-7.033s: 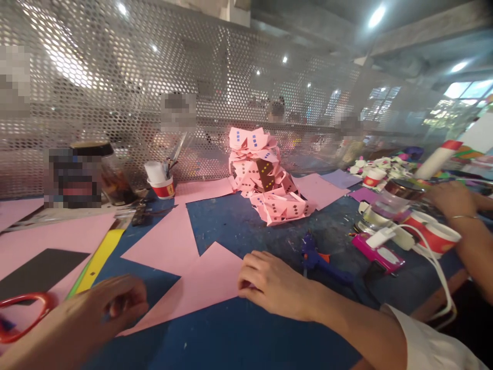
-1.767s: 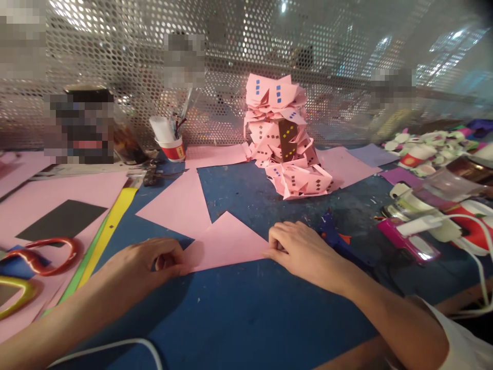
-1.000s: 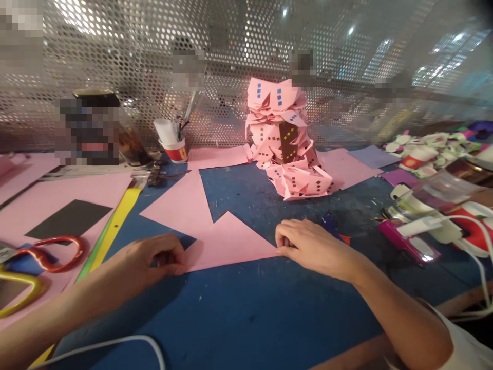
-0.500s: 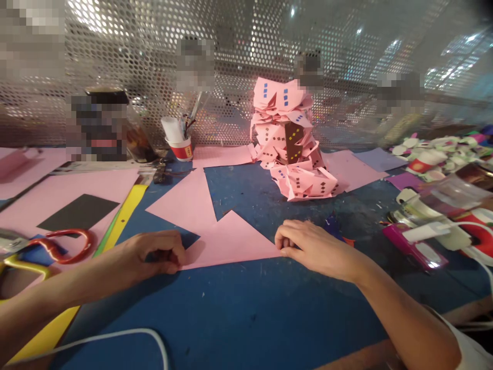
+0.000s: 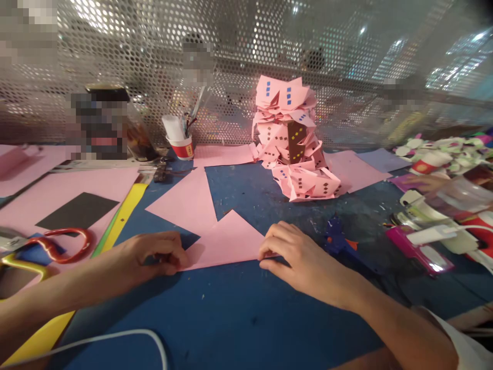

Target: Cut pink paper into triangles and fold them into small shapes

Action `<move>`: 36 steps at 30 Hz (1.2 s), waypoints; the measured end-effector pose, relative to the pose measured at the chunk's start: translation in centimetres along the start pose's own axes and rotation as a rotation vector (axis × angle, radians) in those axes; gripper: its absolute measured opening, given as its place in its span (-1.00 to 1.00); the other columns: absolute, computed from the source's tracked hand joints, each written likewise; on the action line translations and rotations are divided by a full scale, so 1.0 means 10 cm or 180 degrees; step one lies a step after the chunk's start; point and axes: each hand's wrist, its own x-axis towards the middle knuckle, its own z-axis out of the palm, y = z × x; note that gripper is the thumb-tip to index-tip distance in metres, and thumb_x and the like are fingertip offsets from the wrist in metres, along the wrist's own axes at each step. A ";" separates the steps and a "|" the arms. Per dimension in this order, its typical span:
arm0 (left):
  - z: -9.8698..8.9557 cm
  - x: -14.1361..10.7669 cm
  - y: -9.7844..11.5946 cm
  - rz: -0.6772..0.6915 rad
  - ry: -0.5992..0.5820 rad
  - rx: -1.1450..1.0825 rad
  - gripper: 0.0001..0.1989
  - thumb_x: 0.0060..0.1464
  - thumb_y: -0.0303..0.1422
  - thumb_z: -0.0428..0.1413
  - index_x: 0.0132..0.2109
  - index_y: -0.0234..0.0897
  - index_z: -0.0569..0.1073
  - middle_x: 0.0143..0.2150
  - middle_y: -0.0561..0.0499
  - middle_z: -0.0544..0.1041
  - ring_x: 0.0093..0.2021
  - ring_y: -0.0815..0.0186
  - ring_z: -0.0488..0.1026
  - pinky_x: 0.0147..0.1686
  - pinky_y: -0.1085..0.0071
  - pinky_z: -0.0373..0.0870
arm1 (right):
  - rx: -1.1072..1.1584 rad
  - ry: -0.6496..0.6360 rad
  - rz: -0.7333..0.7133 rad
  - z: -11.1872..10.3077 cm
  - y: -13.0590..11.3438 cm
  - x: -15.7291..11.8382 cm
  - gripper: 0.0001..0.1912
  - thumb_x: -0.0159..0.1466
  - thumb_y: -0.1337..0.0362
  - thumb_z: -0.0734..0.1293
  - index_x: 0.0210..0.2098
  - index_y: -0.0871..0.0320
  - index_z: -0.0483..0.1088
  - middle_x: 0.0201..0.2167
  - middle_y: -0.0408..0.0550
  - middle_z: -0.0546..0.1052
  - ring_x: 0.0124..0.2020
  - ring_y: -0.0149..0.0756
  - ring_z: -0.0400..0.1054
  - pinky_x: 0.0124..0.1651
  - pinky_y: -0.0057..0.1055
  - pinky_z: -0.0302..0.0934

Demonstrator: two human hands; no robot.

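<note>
A pink sheet of paper (image 5: 231, 236) with a straight near edge and pointed far side lies on the blue tabletop (image 5: 231, 318). My left hand (image 5: 164, 253) pinches its left corner between thumb and fingers. At the right end of the same edge, my right hand (image 5: 283, 252) is closed on the paper, its thumb below and fingers curled over. The far part of the pink paper rises to a blunt tip at the upper left. Behind it stands a stack of folded pink paper pieces (image 5: 275, 133) marked with small blue, black and yellow squares.
Red-handled scissors (image 5: 82, 246) and a black paper square (image 5: 79, 210) lie on pink sheets at left. A paper cup (image 5: 181, 149) holds tools at the back. A blue glue gun (image 5: 339, 236) and a magenta device (image 5: 419, 249) are at right; a white cable (image 5: 150, 333) crosses the front.
My right hand has slid left along the paper's near edge, uncovering more of the blue glue gun. My left hand stays at the left corner.
</note>
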 end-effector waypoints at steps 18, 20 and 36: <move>0.29 -0.02 0.22 0.0518 0.1044 0.0696 -0.83 0.29 -0.21 0.08 -0.17 -0.12 0.54 -0.15 0.03 0.57 -0.20 0.29 0.55 -0.23 0.50 0.46 | -0.0876 0.0199 -0.0572 0.26 0.06 0.05 -0.85 0.44 0.33 0.29 -0.24 0.17 0.48 -0.25 -0.06 0.49 -0.23 -0.27 0.35 -0.14 -0.28 0.23; 0.33 -0.01 0.25 0.0703 0.1118 0.0726 -0.84 0.32 -0.25 0.07 -0.11 -0.12 0.53 -0.11 0.01 0.56 -0.14 0.30 0.55 -0.16 0.50 0.47 | -0.0997 0.0182 -0.0645 0.26 0.05 0.04 -0.85 0.43 0.36 0.28 -0.25 0.17 0.47 -0.27 -0.07 0.49 -0.24 -0.26 0.34 -0.17 -0.28 0.20; 0.46 0.03 0.30 0.1278 0.1568 0.1107 -0.85 0.35 -0.42 0.02 -0.08 -0.16 0.49 -0.13 0.01 0.53 -0.15 0.35 0.51 -0.10 0.47 0.43 | -0.1217 0.0230 -0.0851 0.26 0.04 0.04 -0.81 0.44 0.39 0.23 -0.31 0.17 0.40 -0.33 -0.07 0.46 -0.27 -0.26 0.30 -0.21 -0.26 0.13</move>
